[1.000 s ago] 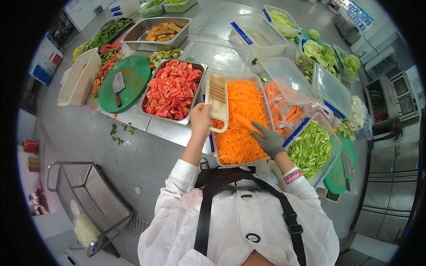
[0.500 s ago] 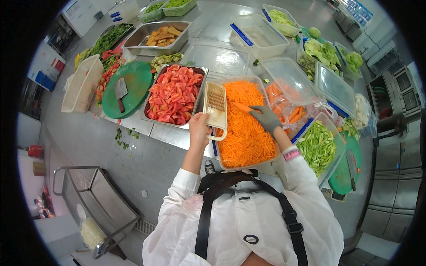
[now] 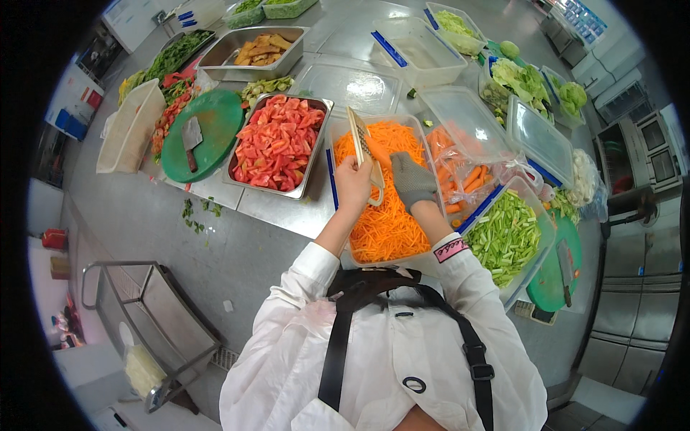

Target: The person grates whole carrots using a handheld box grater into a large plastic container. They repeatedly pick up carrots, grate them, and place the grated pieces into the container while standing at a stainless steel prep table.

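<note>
My left hand [image 3: 353,181] is closed round the lower end of a cream-coloured grater [image 3: 367,154], which stands tilted almost edge-on above a clear tub [image 3: 424,133]. A heap of shredded carrot [image 3: 392,226] fills that tub. In a grey glove, my right hand [image 3: 415,179] grips a whole carrot [image 3: 379,152], its tip against the grater's toothed face. The glove hides the carrot's thick end. Just left of the tub sits a steel pan [image 3: 296,192] of cut tomatoes [image 3: 279,140].
A green cutting board [image 3: 223,122] bears a cleaver [image 3: 192,140] on the left. Bagged carrots [image 3: 460,179] and a tub of chopped green stalks [image 3: 507,237] lie to the right, beside another green board [image 3: 550,276] with a knife. A metal cart [image 3: 154,316] stands lower left.
The grater has turned from face-up to nearly edge-on and shifted right over the tub. My gloved hand has moved slightly left and down, bringing the carrot against it.
</note>
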`<state>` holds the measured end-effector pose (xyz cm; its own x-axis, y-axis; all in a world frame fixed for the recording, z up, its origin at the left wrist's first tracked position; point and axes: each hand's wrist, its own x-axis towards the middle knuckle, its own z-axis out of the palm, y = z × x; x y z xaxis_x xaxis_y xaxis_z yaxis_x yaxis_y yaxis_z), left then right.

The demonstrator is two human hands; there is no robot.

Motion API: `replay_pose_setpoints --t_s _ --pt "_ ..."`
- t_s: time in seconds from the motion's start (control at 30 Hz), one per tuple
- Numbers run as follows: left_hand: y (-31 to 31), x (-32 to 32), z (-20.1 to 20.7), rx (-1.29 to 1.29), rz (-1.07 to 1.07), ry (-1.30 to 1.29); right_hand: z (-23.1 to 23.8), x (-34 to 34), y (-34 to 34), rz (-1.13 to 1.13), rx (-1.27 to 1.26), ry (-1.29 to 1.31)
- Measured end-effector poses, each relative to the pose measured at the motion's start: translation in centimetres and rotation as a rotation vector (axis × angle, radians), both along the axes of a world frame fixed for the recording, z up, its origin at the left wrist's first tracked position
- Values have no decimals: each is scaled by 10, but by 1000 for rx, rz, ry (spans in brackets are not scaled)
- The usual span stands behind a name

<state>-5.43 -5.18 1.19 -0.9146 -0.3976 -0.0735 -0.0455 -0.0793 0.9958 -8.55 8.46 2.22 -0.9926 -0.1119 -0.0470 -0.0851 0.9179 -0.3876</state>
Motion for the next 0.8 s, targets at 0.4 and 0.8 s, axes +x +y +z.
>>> replay_pose_setpoints --t_s 0.4,0.8 --pt "46 26 3 43 -106 -71 -3 -51 20 -130 63 -97" --pt "69 43 1 -3 -226 -17 20 -27 41 -154 109 -53"
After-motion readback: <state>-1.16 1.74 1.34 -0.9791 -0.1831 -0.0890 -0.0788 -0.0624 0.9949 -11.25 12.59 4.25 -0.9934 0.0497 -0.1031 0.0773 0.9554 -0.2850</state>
